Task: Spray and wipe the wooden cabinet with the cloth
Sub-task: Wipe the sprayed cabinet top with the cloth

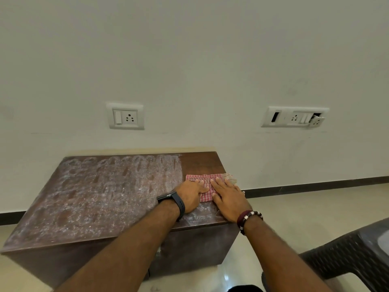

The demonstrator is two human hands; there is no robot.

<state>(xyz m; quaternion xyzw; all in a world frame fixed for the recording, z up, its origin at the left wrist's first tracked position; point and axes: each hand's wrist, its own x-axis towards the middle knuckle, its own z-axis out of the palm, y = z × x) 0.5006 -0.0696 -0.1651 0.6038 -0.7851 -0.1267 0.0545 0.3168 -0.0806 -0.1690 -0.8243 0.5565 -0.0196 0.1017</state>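
— Where is the cloth (pixel 207 187)?
— Under both grips: left hand (pixel 190 197) and right hand (pixel 228 198) lie spread flat, pressing it onto the cabinet (pixel 94 199), whose top is foamy leftward.

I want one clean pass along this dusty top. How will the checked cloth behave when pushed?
The checked cloth looks soft and floppy: it is already rumpled under the left hand and right hand, so it will likely bunch. Its far corner droops past the cabinet edge, suggesting it is light and may slide off.
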